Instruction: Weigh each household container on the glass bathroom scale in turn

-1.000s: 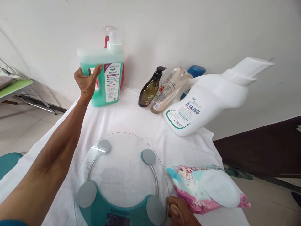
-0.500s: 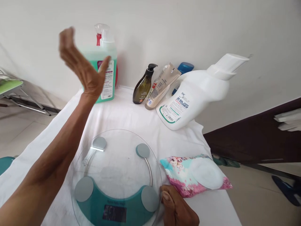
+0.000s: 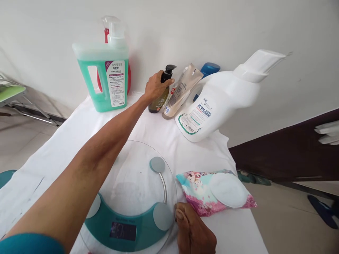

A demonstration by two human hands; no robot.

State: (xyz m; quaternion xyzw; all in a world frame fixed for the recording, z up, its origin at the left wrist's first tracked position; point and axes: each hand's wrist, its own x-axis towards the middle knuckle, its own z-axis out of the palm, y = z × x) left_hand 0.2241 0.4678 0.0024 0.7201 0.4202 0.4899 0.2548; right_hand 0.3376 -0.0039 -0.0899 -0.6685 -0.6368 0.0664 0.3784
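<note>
My left hand [image 3: 155,86] is at the back of the table, closed around the upper part of a dark green pump bottle [image 3: 158,103] with a black pump head. The bottle stands upright on the cloth. Below it lies a round glass bathroom scale [image 3: 144,233] with a teal base, grey pads and a dark display, partly covered by my left forearm. At the scale's right edge, my right hand [image 3: 194,231] is closed, with thumb and curled fingers on the glass rim. A pack of wet wipes [image 3: 198,194] lies just beyond that hand.
A jug of green liquid [image 3: 102,102] stands at the back left, a red pump bottle behind it. Right of the dark bottle are a beige tube [image 3: 181,93], a blue-capped bottle [image 3: 209,68] and a big white detergent bottle [image 3: 212,106]. White cloth [image 3: 227,233] covers the table.
My left hand has swung right and down from in front of the green jug to the dark pump bottle and closed on it. My right hand stays at the scale's edge.
</note>
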